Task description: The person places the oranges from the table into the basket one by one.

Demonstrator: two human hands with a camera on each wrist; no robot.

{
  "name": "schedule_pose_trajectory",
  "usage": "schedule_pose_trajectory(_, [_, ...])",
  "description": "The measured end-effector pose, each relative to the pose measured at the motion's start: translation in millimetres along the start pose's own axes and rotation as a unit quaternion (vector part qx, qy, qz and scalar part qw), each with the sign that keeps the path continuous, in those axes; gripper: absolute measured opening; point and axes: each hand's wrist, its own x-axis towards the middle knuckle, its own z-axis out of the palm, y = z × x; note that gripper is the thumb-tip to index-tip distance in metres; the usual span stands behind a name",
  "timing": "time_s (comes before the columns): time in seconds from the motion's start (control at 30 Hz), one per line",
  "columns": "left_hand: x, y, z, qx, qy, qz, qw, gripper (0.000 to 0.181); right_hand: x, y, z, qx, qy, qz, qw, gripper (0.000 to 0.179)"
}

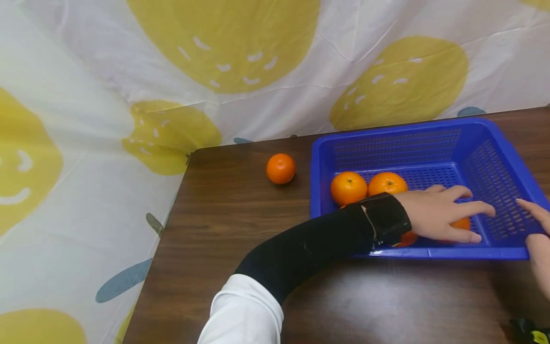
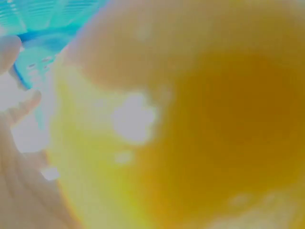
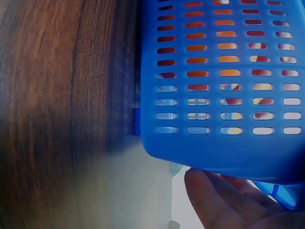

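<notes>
A blue plastic basket (image 1: 472, 125) with slotted walls holds several oranges (image 1: 349, 188) on its left side. My left hand (image 1: 447, 210) reaches into it from the left, palm down and fingers spread, over an orange (image 1: 461, 223) that it partly hides. Another orange (image 1: 406, 239) shows beneath the wrist. In the left wrist view, a blurred orange (image 2: 190, 143) fills most of the picture, with fingertips at the left edge. At the basket's front right corner, my right hand (image 1: 539, 239) grips the rim; its fingers (image 3: 214, 195) show at the corner in the right wrist view.
A single orange (image 1: 281, 168) lies on the brown wooden table (image 1: 223, 224), left of the basket. A white curtain with yellow fruit prints (image 1: 275, 110) hangs along the table's back and left edges. Something black and yellow (image 1: 533, 332) is at the bottom right.
</notes>
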Motion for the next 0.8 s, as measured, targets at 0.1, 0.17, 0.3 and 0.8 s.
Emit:
schedule_pose_trajectory(0.1, [-2.7,-0.3,-2.6,-0.009,0.008,-0.003,0.9999,0.065,1.5,1,0,0.006,0.006,-0.003,1.0,0.07])
schedule_pose_trajectory(0.17, [-4.0,-0.7,-3.6,-0.008,0.01,-0.005,0.9999,0.066,2.6,2,1,0.006,0.012,-0.006,0.9999,0.071])
schedule_pose_trajectory(0.3, [-5.3,-1.7,-4.5,0.001,0.013,-0.004,0.9999,0.067,5.0,4,2,0.007,0.019,-0.01,0.9998,0.071])
schedule_pose_trajectory(0.8, [-26.0,-22.2,-8.9,-0.017,0.062,0.027,0.9975,0.067,10.4,-1,1,0.0,0.004,0.008,1.0,0.073])
